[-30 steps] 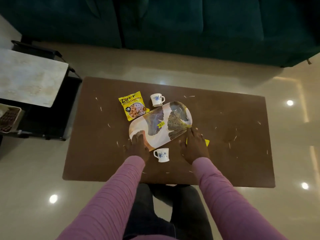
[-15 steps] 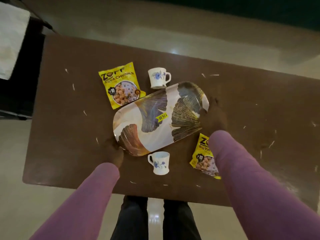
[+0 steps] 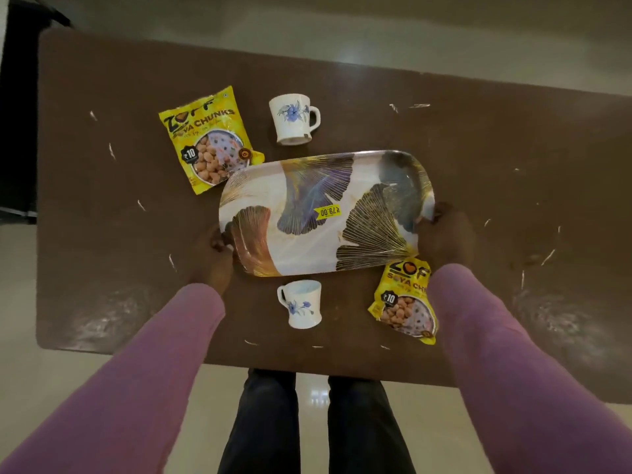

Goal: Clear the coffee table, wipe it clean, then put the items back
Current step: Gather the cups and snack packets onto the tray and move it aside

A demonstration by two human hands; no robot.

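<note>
The left hand (image 3: 213, 258) holds the left short end of the tray (image 3: 307, 241), with the fingers curled around the rim. The right hand (image 3: 444, 237) grasps the right short end in the same way. The tray is oval, white with gold and blue leaf pattern, and it is over the middle of the brown coffee table (image 3: 513, 148); I cannot tell if it rests on the table or is a little lifted. A yellow price sticker (image 3: 327, 211) is on the centre of the tray.

Just behind the tray stands a white cup (image 3: 293, 119) with a blue flower. Behind the tray on the left lies a yellow soya chunks packet (image 3: 208, 140), its corner under the tray edge. Just in front of the tray stands a second cup (image 3: 302, 304). Beside the front right corner of the tray lies another packet (image 3: 403, 302), partly hidden by the right sleeve (image 3: 496, 354). Small white scraps (image 3: 112, 150) lie around the tray.
</note>
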